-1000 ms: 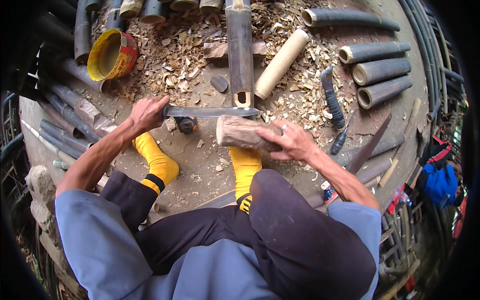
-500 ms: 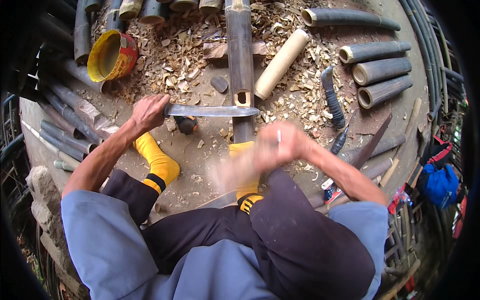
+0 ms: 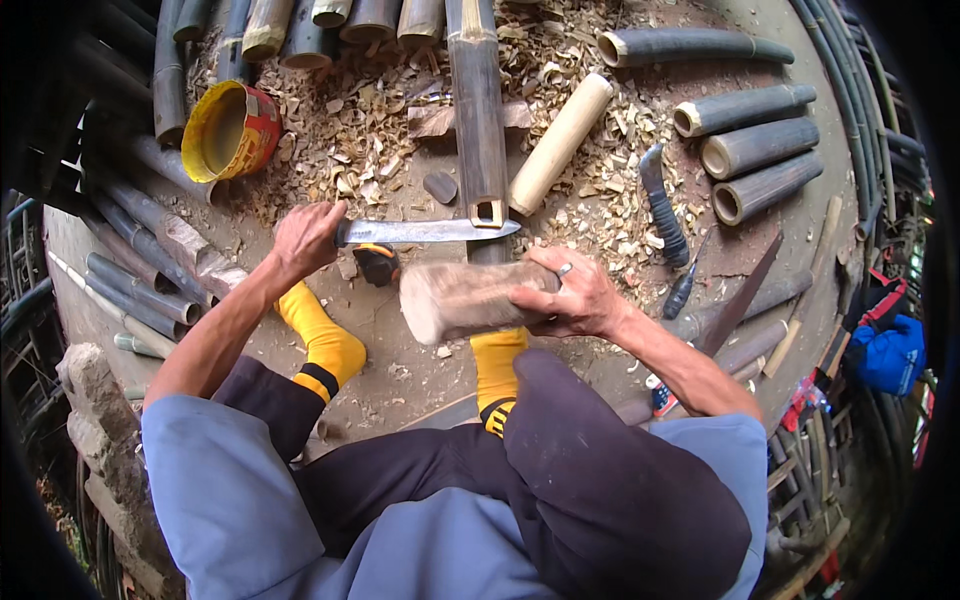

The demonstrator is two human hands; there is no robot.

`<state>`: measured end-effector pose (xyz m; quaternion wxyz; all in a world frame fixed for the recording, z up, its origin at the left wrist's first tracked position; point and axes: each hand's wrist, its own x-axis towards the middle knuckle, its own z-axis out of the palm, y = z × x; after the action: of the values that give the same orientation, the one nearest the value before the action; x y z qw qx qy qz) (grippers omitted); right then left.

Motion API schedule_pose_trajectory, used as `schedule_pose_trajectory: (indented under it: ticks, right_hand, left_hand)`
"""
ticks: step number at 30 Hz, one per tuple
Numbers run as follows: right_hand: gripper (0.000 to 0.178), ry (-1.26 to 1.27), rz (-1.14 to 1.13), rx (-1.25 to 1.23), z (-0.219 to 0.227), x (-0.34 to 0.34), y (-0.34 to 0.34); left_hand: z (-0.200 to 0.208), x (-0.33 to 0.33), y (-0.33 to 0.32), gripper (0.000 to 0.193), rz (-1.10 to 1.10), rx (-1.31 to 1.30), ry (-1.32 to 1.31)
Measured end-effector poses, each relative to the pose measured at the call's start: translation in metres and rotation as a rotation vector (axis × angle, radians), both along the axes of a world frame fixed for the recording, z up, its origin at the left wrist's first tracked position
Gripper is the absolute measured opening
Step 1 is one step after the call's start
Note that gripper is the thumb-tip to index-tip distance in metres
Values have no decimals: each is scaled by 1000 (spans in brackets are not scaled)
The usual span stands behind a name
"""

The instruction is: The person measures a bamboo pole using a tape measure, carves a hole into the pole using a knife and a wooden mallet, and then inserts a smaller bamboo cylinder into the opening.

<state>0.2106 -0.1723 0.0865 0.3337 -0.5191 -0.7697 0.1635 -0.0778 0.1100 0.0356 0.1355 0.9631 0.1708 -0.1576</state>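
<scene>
A dark bamboo pole [image 3: 478, 130] lies lengthwise in front of me, a small squarish hole [image 3: 488, 212] cut through its wall near the close end. My left hand [image 3: 312, 238] is closed round the handle of a long knife [image 3: 425, 231]. Its blade lies across the pole at the hole's near edge, tip just past the right side. In my right hand [image 3: 582, 292] is a thick wooden mallet [image 3: 465, 298], slightly blurred, held sideways just nearer to me than the blade. It hides part of the pole's near end, close to my yellow-socked foot [image 3: 497, 365].
Wood shavings [image 3: 340, 130] cover the ground. A pale peeled bamboo piece [image 3: 562, 145] lies right of the pole, beside a curved dark-handled tool [image 3: 662, 205]. A saw blade [image 3: 740, 295] and cut bamboo tubes [image 3: 760, 148] lie farther right. A yellow-red bucket [image 3: 230, 132] stands at left.
The mallet, a blur over my right foot before, is now farther forward and more level, close to the blade. The knife stays across the pole. The hole shows a clearer square outline.
</scene>
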Motion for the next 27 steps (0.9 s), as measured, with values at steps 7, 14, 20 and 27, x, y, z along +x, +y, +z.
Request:
schedule_pose_trajectory:
  ticks: [7,14,20,27]
  right_hand:
    - [94,355,-550,-390,-7,9,-10]
    - [97,420,-851,-440,29,44,-29]
    - [95,484,-805,-433,58,34,-22]
    - [100,328,-574,-919,35,15,-26]
  left_hand:
    - [42,63,53,22,505,-912,224]
    - [-3,32,32,21,329,-741,6]
    - [2,39,26,29,255,-485,211]
    - [-2,41,25,26,264,-476,274]
